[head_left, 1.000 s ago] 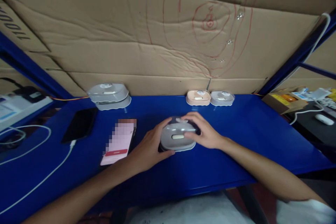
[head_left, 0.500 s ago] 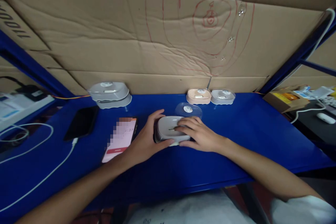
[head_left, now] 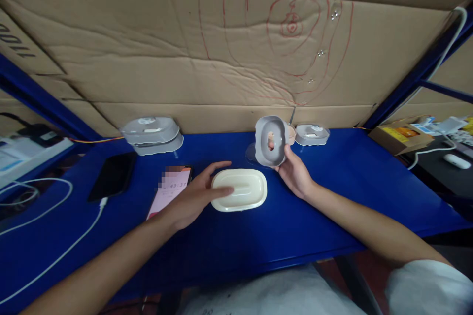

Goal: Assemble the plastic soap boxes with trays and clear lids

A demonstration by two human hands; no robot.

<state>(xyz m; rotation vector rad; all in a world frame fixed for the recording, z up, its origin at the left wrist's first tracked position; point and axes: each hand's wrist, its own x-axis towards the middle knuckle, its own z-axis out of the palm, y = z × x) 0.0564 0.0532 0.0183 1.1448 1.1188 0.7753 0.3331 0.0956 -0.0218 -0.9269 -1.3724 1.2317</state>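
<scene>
A cream oval soap dish base (head_left: pixel 247 198) with a raised ridge along its middle lies on the blue table. My left hand (head_left: pixel 197 192) grips its left end, the thumb over the inside and the index finger stretched along the far side; its other fingers are largely hidden. My right hand (head_left: pixel 295 172) holds up a grey soap dish tray (head_left: pixel 261 143) by its lower right edge, tilted so that its slot faces me. Through the slot I see a bit of finger and something pinkish. Behind that tray a clear lid (head_left: pixel 251 153) lies partly hidden on the table.
Stacked grey soap dishes (head_left: pixel 151 132) stand back left; another grey soap dish (head_left: pixel 312 134) and a mostly covered pink one (head_left: pixel 291 134) stand back right. A lit phone (head_left: pixel 170 189), a dark phone (head_left: pixel 113 176) and a white cable (head_left: pixel 86 229) lie left. A cardboard wall (head_left: pixel 148 49) closes the back.
The grey tray has come off the cream base, raised by my right hand up and to the right. My left hand stays at the left end, and the base's inside now shows.
</scene>
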